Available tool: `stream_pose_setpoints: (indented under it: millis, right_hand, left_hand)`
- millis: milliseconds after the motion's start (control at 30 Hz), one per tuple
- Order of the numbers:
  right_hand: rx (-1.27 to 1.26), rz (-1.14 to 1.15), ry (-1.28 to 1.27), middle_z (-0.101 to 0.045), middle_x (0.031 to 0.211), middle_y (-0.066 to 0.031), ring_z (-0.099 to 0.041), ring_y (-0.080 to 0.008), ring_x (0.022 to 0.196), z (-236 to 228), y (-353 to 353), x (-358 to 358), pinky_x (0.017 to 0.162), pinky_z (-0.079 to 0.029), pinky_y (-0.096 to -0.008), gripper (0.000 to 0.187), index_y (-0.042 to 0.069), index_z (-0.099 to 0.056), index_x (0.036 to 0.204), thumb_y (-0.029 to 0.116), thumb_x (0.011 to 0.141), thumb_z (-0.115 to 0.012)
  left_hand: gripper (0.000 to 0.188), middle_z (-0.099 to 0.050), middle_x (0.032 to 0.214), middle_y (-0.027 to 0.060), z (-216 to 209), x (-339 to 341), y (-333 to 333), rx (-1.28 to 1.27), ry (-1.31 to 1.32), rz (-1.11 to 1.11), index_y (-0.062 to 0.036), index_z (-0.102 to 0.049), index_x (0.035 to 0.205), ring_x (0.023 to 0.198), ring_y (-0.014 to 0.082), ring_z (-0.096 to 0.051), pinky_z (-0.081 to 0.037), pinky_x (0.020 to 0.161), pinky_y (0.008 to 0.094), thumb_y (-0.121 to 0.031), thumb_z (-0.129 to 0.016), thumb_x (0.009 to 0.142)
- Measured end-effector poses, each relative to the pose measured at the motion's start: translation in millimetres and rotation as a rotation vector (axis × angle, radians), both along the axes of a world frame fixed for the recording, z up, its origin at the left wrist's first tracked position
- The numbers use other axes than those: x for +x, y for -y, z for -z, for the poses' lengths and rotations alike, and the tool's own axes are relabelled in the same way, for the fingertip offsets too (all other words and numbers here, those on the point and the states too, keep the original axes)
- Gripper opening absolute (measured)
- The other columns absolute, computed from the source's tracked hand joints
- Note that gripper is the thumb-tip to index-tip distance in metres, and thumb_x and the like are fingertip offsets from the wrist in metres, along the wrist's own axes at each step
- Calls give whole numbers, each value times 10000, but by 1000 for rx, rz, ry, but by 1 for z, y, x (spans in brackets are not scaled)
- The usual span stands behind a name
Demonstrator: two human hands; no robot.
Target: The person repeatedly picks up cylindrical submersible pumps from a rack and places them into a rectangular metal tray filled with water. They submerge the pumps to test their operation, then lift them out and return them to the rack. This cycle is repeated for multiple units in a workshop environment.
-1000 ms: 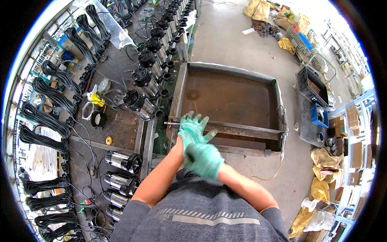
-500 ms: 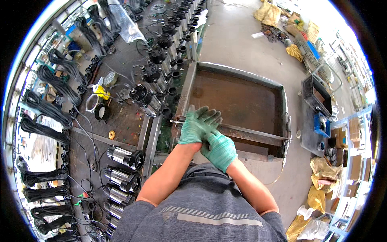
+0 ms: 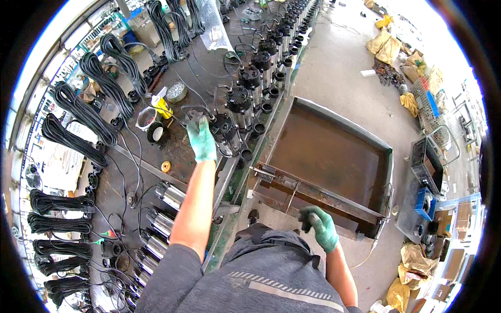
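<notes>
My left hand (image 3: pixel 202 140), in a green work glove, reaches over the bench to the left of the nearest steel-and-black pump (image 3: pixel 226 134). Its fingers stretch toward a crumpled grey bundle (image 3: pixel 195 116) on the bench and seem to touch it; the fingertips are slightly blurred. My right hand (image 3: pixel 321 228), gloved in the same green, hangs in front of me by the near edge of a metal tank (image 3: pixel 334 194). Its fingers are loosely bent and apart, and nothing shows in them. Brownish liquid fills the tank.
Upright pumps (image 3: pixel 265 57) line the bench's right edge. Several pumps (image 3: pixel 162 221) lie nearer on their sides. Coiled black cables (image 3: pixel 78 112) run along the left. A yellow bottle (image 3: pixel 162 106) and a black cup (image 3: pixel 156 134) stand by the left hand. Crates (image 3: pixel 429 166) sit at right.
My hands were together over the tank's near left part and have parted. The left has swung left over the bench to the grey bundle; the right has moved right and toward me. The view has shifted.
</notes>
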State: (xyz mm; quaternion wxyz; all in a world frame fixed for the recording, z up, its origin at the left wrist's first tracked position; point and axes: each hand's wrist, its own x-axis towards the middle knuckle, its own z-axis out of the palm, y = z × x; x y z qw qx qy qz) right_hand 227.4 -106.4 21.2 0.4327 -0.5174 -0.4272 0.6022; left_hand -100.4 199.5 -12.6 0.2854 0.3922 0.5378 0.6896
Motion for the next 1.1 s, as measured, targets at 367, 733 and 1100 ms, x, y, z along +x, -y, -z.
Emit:
stream_pose_setpoints:
  millis: [367, 733, 1100]
  right_hand:
    - [-213, 222, 76, -701, 820, -87, -634, -157, 644, 82, 43, 2, 589, -518, -303, 452, -13, -695, 1061, 398, 1084, -510]
    - [-251, 216, -125, -607, 1308, -117, -638, -184, 981, 51, -23, -49, 750, -583, -341, 568, 116, -384, 1530, 115, 1013, -620]
    - [-141, 410, 868, -677, 1031, -214, -677, -375, 930, 58, 24, 81, 852, -543, -427, 344, 31, -690, 1157, 106, 822, -674]
  left_hand:
    - [555, -496, 654, -33, 13, 3, -11, -72, -39, 352, -98, -589, 753, 635, 102, -440, -363, 592, 300, -543, -490, 1071]
    - [572, -361, 607, -1, -100, 61, 158, -99, 419, 595, -151, -378, 653, 692, 211, -472, -429, 848, 383, -518, -450, 1086]
    - [466, -595, 888, -8, 92, 119, 188, -752, 321, 662, -140, -668, 949, 811, 109, -496, -440, 723, 310, -566, -513, 1057]
